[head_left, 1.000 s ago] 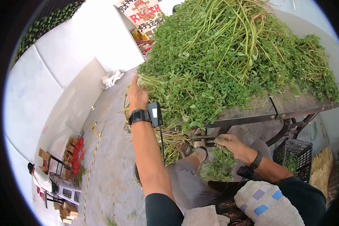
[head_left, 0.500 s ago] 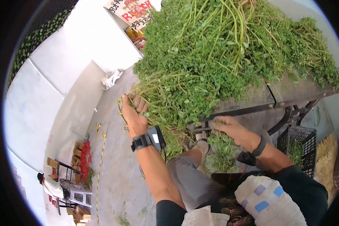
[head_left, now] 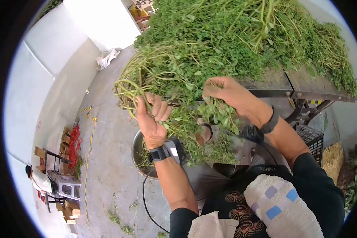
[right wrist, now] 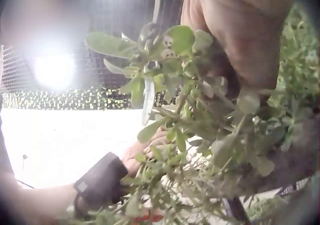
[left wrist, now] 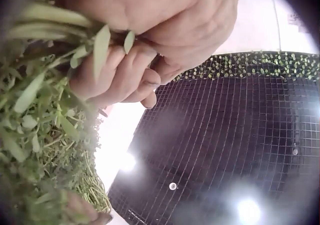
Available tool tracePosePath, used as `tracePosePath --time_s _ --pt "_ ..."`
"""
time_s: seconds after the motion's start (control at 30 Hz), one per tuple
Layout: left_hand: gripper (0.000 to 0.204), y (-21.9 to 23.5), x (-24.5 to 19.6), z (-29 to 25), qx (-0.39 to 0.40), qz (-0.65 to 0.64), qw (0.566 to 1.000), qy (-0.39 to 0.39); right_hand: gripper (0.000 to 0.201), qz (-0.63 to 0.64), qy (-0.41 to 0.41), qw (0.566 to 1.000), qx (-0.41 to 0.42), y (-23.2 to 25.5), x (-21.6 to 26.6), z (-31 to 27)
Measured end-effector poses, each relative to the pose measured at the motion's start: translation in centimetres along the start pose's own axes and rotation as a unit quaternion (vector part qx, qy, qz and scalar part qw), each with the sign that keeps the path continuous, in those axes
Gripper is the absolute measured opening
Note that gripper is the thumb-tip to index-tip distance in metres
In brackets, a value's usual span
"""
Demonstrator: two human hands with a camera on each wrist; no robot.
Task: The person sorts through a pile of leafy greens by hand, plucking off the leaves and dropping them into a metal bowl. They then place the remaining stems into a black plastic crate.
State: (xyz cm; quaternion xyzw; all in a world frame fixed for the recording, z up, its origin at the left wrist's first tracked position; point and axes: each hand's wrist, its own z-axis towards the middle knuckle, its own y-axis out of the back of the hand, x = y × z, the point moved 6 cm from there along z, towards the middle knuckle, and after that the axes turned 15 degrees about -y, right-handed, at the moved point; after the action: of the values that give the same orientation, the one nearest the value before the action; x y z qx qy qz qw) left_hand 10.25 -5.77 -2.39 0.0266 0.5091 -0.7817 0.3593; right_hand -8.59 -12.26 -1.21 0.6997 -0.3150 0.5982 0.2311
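Note:
A big heap of leafy greens (head_left: pixel 226 35) covers the tabletop in the head view. At the table's front left edge my left hand (head_left: pixel 152 119) grips a bunch of long stems (head_left: pixel 127 89) trailing from the heap. The left wrist view shows those fingers (left wrist: pixel 120 77) curled round the stems. Just to the right, my right hand (head_left: pixel 236 97) holds a small bunch of leafy sprigs (head_left: pixel 222 117) that hangs below it. In the right wrist view the sprigs (right wrist: pixel 175 120) partly hide its fingertips. More greens hang between the two hands.
A round metal basin (head_left: pixel 138 158) stands on the floor beneath my left forearm. To the right are a black plastic crate (head_left: pixel 311 139) and a straw broom-like bundle (head_left: pixel 332 160). The dark table edge (head_left: pixel 271 93) runs behind my right hand. Far left, another person (head_left: pixel 41 181) sits near boxes.
My left hand has come down and toward me from the heap's left side, drawing stems along. The right hand has risen from below the table edge with its sprigs, closer to the left.

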Motion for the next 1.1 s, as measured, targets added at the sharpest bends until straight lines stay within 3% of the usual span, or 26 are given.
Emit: tracePosePath --time_s 0.1,0.17,0.3,0.37,0.5,0.57,0.6,0.63,0.7,0.8,0.87,0.93,1.1 --pt "0.039 0.7 -0.1 0.0 -0.011 0.021 1.000 -0.012 0.023 -0.036 0.040 0.998 -0.020 -0.4 3.2 3.7" --pt "0.039 0.7 -0.2 -0.1 -0.019 0.029 0.999 -0.016 0.023 -0.078 0.125 0.988 -0.038 -0.9 6.0 6.6" --pt "0.040 0.3 -0.3 -0.4 0.004 0.047 0.999 -0.019 0.028 -0.168 0.172 0.966 -0.094 -3.7 8.7 12.4" --pt "0.040 0.2 -0.3 -0.4 0.020 0.041 0.999 -0.016 0.022 -0.374 0.357 0.829 -0.212 -6.0 9.6 14.5" --pt "0.037 0.9 -0.2 -0.7 0.011 0.106 0.994 -0.028 0.025 -0.451 0.273 0.813 -0.246 -8.3 8.6 15.8" --pt "0.033 1.1 -0.2 -0.6 0.015 0.121 0.992 -0.031 0.018 -0.526 0.278 0.763 -0.253 -9.3 8.1 15.6" --pt "0.030 1.9 -0.7 -0.5 -0.074 0.169 0.980 -0.073 0.018 -0.531 0.291 0.751 -0.263 -10.0 7.9 13.7" --pt "0.027 2.7 -1.3 -0.8 -0.163 0.212 0.957 -0.117 0.017 -0.526 0.309 0.748 -0.261 -10.7 7.6 11.6" --pt "0.021 2.9 -1.6 -1.0 -0.159 0.224 0.951 -0.143 0.016 -0.527 0.323 0.745 -0.252 -11.4 5.8 8.3" --pt "0.027 1.9 -1.4 -0.8 -0.158 0.294 0.919 -0.210 0.015 -0.507 0.299 0.780 -0.210 -11.2 3.3 6.2" --pt "0.029 1.3 -0.9 -1.0 -0.153 0.331 0.911 -0.190 0.015 -0.478 0.259 0.816 -0.195 -10.4 1.7 6.7" --pt "0.031 1.8 -0.5 -1.1 -0.151 0.365 0.908 -0.141 0.017 -0.466 0.259 0.821 -0.204 -9.7 1.1 6.7" --pt "0.029 1.7 0.4 -0.8 -0.136 0.390 0.904 -0.115 0.021 -0.445 0.248 0.832 -0.222 -7.8 1.4 5.9"
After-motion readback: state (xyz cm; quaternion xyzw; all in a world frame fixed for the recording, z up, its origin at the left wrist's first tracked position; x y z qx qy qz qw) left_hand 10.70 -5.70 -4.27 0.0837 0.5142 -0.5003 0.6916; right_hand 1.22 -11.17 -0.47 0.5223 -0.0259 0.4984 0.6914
